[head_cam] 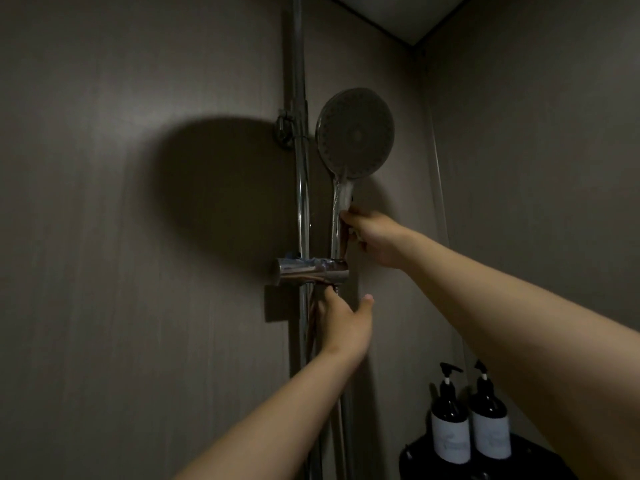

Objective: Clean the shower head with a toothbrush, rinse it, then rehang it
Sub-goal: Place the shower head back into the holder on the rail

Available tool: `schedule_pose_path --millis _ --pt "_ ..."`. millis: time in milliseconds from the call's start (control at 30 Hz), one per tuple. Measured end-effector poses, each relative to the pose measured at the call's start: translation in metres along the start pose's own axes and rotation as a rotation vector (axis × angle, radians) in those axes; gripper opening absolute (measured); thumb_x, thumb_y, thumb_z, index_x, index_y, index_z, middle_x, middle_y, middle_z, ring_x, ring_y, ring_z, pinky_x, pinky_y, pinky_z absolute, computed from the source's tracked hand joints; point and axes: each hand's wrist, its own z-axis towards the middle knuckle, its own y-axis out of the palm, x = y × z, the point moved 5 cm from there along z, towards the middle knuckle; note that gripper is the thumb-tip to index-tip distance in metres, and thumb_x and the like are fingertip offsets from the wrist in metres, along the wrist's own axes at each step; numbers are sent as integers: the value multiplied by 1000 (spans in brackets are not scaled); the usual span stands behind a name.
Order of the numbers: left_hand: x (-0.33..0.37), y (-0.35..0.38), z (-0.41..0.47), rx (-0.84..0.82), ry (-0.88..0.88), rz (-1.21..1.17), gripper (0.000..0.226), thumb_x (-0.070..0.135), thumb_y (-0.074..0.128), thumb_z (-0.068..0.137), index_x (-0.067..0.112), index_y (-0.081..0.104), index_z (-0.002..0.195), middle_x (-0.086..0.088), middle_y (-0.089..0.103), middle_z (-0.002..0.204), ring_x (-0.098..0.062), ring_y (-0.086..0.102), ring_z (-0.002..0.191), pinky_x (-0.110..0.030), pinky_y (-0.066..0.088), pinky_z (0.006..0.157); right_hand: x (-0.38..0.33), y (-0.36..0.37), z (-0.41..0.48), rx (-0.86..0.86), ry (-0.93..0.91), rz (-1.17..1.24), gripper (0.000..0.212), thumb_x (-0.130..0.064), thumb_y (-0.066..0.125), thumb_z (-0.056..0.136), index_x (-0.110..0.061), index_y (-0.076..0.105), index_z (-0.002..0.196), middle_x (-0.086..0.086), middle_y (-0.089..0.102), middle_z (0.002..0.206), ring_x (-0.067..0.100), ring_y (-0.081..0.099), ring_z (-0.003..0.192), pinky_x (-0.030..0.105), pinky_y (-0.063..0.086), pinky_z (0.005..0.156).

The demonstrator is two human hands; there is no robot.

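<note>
A round chrome shower head stands upright with its handle seated in the chrome holder on the vertical rail. My right hand grips the handle just above the holder. My left hand reaches up under the holder, fingers curled around the hose and rail there, thumb sticking out to the right. No toothbrush is in view.
Two dark pump bottles with white labels stand on a black corner shelf at the lower right. Grey wall panels surround the rail; the room corner runs down on the right. The light is dim.
</note>
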Motion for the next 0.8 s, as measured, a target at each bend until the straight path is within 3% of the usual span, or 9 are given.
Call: schedule_pose_path --millis 100,267,433,567,633,700,800 --pt "4 2 -7 9 -7 34 80 38 55 90 20 7 151 -2 7 159 -26 12 146 -49 17 118 4 -3 -6 -23 14 12 22 -26 48 97 -17 55 115 -2 55 80 9 43 65 23 30 55" --pt "15 6 -25 89 61 -40 71 31 54 92 16 15 150 3 10 155 -22 27 140 -40 28 113 8 -18 -23 36 35 36 34 -18 44 98 -12 48 131 8 59 106 10 36 61 22 28 54" --pt "24 33 -41 20 105 -176 51 27 46 97 23 26 144 1 29 151 -19 32 138 -38 29 112 21 -48 -60 76 100 107 27 -14 38 100 -13 54 121 2 63 97 10 34 52 18 31 47" --pt "29 59 -51 -5 87 -242 44 25 42 98 15 34 140 -6 41 143 -19 42 130 -25 30 99 31 -68 -102 66 103 141 21 -11 38 100 -18 57 96 1 63 87 9 35 48 17 31 44" --pt "26 74 -61 -31 54 -280 35 24 40 99 12 44 131 -8 51 132 -22 49 121 -23 32 92 39 -79 -126 89 110 152 24 -8 37 98 -19 57 90 1 62 81 7 37 43 18 32 48" --pt "19 91 -71 -78 18 -297 23 28 38 99 18 55 108 -8 62 113 -24 57 106 -28 41 89 49 -87 -154 127 123 151 27 -7 36 98 -18 57 85 1 59 72 4 39 39 19 35 49" --pt "3 117 -100 -162 -70 -494 29 20 37 100 17 57 79 -7 63 77 -19 59 76 -28 47 71 69 -98 -206 209 154 168 31 -4 34 99 -16 56 80 -5 55 51 -1 46 36 14 38 41"
